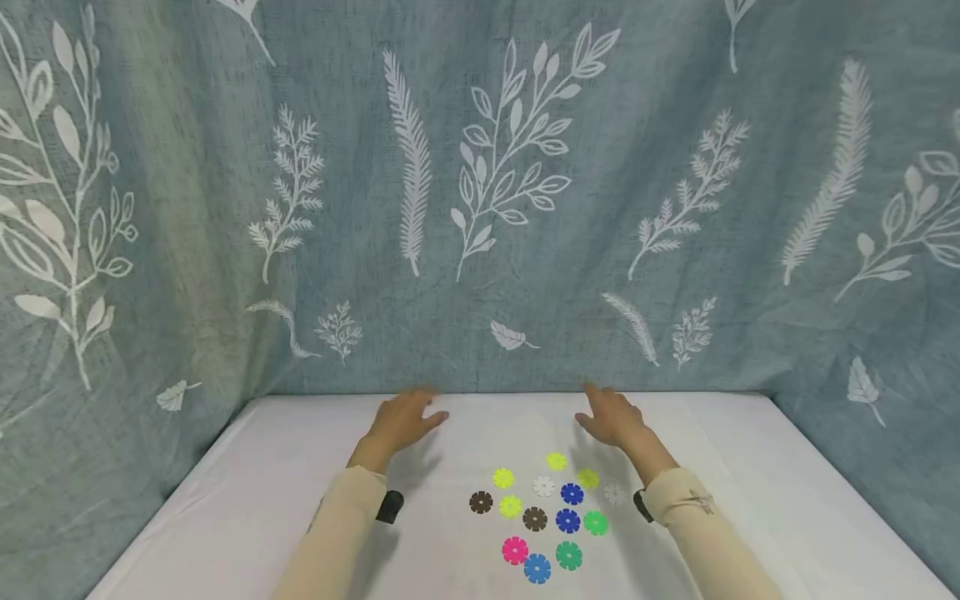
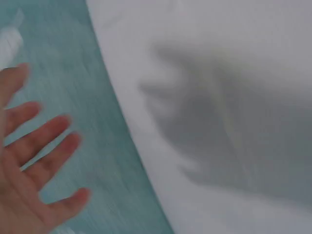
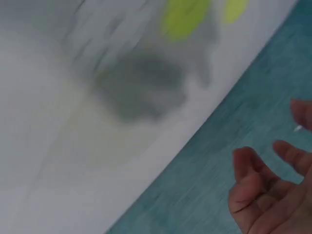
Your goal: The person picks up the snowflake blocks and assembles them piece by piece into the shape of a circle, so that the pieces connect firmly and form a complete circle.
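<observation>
Discs [image 1: 528, 518] lie flat on white table [image 1: 750, 467], bodyward of the fingertips, between the sleeves [image 1: 330, 525]; round, no long axis. Right hand [image 1: 617, 419] is nearer, empty, fingers loosely bent, thumb nearest farthest-out yellow disc [image 1: 551, 462]. Left hand [image 1: 401, 421] empty, fingers spread wide.

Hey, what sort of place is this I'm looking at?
Probably a makeshift tabletop activity space, perhaps indoors. A white table surface is bordered at the back and both sides by blue-green cloth with white leaf prints, and small colorful notched discs lie spread on it.
</observation>
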A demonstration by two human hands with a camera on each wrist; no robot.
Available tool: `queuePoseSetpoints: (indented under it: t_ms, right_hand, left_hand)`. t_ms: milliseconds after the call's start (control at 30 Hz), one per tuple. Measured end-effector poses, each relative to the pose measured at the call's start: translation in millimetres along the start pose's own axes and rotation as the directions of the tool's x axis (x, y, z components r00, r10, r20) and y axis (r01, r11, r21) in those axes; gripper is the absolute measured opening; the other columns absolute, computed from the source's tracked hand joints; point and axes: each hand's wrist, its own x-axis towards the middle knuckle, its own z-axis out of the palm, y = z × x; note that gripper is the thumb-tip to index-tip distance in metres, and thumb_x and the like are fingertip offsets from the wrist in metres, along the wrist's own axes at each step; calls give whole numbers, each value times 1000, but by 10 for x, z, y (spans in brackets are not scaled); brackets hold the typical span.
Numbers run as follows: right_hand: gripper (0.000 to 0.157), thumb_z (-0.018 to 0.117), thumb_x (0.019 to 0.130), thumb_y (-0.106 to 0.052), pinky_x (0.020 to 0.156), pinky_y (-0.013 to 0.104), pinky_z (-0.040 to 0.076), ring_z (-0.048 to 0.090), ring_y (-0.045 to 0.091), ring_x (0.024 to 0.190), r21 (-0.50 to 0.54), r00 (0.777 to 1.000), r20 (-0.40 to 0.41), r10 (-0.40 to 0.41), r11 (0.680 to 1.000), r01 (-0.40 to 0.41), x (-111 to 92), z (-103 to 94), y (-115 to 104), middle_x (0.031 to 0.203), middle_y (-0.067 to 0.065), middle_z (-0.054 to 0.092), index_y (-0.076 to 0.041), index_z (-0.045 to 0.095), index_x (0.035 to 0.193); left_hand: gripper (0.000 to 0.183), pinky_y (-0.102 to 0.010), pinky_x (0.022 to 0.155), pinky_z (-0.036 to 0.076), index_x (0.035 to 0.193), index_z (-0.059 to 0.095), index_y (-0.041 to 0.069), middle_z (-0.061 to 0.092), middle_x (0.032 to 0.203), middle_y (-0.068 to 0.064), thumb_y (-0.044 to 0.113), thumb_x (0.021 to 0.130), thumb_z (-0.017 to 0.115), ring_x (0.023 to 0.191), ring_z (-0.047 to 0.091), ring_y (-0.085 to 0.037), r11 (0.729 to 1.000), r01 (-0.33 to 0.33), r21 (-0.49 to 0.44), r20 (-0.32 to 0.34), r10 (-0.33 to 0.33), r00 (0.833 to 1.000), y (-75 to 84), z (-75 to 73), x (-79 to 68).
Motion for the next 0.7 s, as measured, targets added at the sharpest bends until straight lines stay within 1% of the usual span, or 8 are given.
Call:
queuePoseSetpoints:
  t_ms: [33, 100, 167, 233, 300, 367, 500, 700]
  right_hand:
    - [46, 57, 89, -24, 83, 54, 45, 54, 43, 106, 14, 1000, -18, -25, 1000, 25, -12, 36, -50, 120, 27, 54, -1, 48, 128]
    - [34, 61, 87, -22, 80, 49, 47, 58, 36, 97, 42, 999, -6, -48, 998, 48, -57, 105, -166, 108, 21, 60, 0, 58, 113]
    - [25, 66, 83, -21, 76, 45, 48, 59, 28, 87, 66, 997, 52, -56, 996, 52, -108, 173, -291, 98, 14, 62, -3, 62, 100]
    - [23, 70, 80, -23, 74, 43, 47, 57, 23, 83, 80, 990, 129, -58, 996, 48, -160, 246, -401, 94, 10, 62, -6, 62, 93]
    - [25, 72, 78, -26, 73, 42, 47, 55, 20, 80, 87, 979, 190, -66, 995, 50, -206, 316, -486, 92, 7, 62, -7, 62, 91]
    - [27, 73, 76, -27, 73, 41, 47, 53, 19, 78, 93, 974, 214, -76, 994, 57, -231, 377, -546, 88, 6, 61, -8, 61, 91]
    - [32, 76, 72, -28, 72, 41, 46, 52, 19, 75, 89, 977, 202, -66, 995, 49, -246, 468, -584, 82, 4, 57, -8, 59, 91]
    - [33, 76, 70, -29, 69, 38, 45, 52, 18, 70, 120, 984, 176, -9, 993, -13, -227, 568, -531, 78, 4, 59, -7, 58, 86]
  left_hand:
    - [40, -52, 91, 42, 120, 57, 5, 60, 118, -16, 29, 88, 61, 110, 55, -33, 1000, -22, -22, 28, 23, 999, 72, 37, 8]
    - [36, -47, 86, 45, 113, 61, 4, 63, 109, -14, 26, 84, 65, 101, 59, -30, 996, -58, -67, 108, 65, 992, 214, 111, 21]
    - [33, -43, 81, 47, 107, 63, 3, 64, 103, -13, 23, 82, 69, 95, 59, -27, 991, -67, -114, 196, 88, 977, 324, 193, 36]
    - [30, -39, 74, 47, 102, 64, 3, 64, 95, -10, 23, 79, 71, 86, 59, -24, 988, -66, -137, 241, 98, 966, 403, 282, 52]
    - [27, -36, 69, 46, 95, 64, 4, 62, 89, -7, 23, 77, 73, 78, 56, -19, 989, -52, -140, 263, 88, 961, 460, 368, 63]
    - [24, -32, 64, 43, 87, 63, 5, 60, 83, -4, 23, 76, 74, 72, 52, -16, 988, -54, -141, 269, 91, 959, 497, 439, 76]
    - [24, -28, 60, 38, 80, 58, 7, 54, 74, -1, 24, 76, 75, 66, 45, -14, 985, -63, -162, 282, 107, 953, 546, 543, 99]
    - [24, -27, 61, 35, 78, 56, 7, 47, 74, 1, 21, 75, 76, 67, 42, -13, 984, -77, -158, 299, 122, 946, 586, 651, 116]
